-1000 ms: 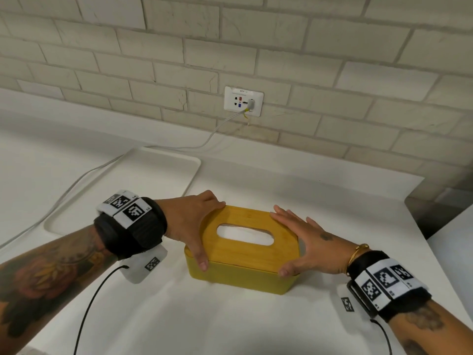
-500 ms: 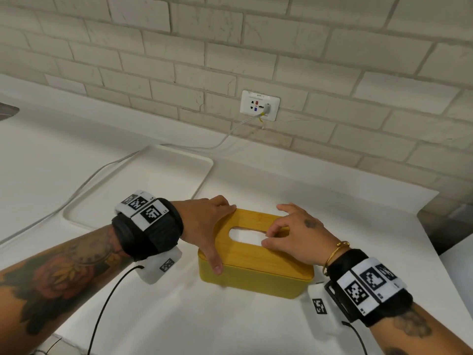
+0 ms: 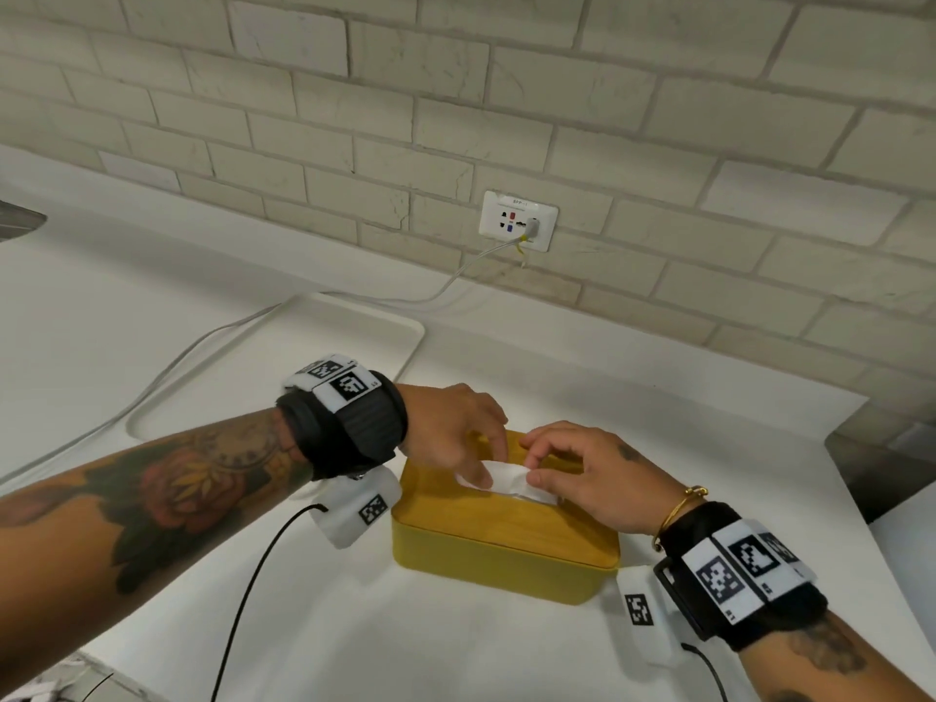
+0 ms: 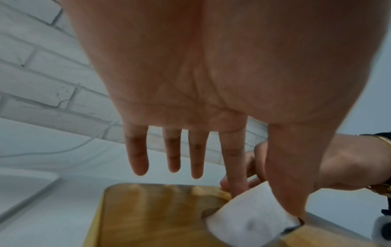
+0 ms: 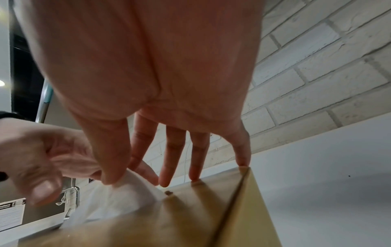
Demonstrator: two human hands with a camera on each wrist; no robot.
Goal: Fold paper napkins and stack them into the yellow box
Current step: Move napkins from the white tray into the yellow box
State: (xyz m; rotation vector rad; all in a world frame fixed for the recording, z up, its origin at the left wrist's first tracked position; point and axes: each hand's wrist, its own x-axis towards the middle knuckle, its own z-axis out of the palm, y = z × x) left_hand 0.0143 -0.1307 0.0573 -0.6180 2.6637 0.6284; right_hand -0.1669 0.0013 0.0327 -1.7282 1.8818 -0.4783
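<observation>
The yellow box (image 3: 501,554) sits on the white counter (image 3: 456,646) right in front of me, with its wooden lid (image 3: 445,509) on. A white napkin (image 3: 506,481) sticks up out of the long hole in the lid. I think I want its tip to poke out, so the next one is easy to grab.

My left hand (image 3: 456,433) comes in from the left, above the lid. Its thumb and first finger pinch the left end of the napkin. The other 3 fingers (image 4: 173,153) hang straight and loose over the lid and hold nothing.

My right hand (image 3: 582,473) comes in from the right, with the wrist low by the box. Its thumb (image 5: 110,150) and first finger pinch the right end of the napkin. Its last 2 fingers touch the lid near the far edge, I think to keep it still.

Both hands are close together, almost touching, because the napkin is small and soft.
</observation>
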